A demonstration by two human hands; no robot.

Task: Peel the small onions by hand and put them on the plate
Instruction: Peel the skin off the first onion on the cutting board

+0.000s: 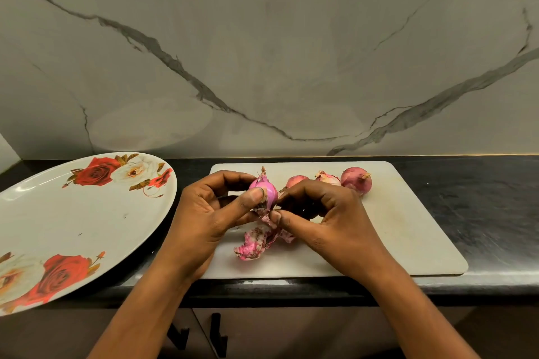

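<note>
nearest, under the front edge of the black worktop (481,213), two dark cabinet handles (217,335) show between the forearms. a pale cutting board (408,236) lies on the worktop, and both hands meet just above it. the left grip (210,213) is curled round a small onion (267,188), with the thumb pressed on its front. the onion's upper part is bare and glossy pink. the right grip (329,210) pinches the loose peel (259,242) at the onion's lower end between thumb and forefinger. the crumpled peel trails down onto the board. just behind the hands, three more onions (356,181) sit in a row on the board's far side. to the left, a rose-patterned plate (73,213) rests on the worktop. behind everything stands a veined marble wall (262,52).
</note>
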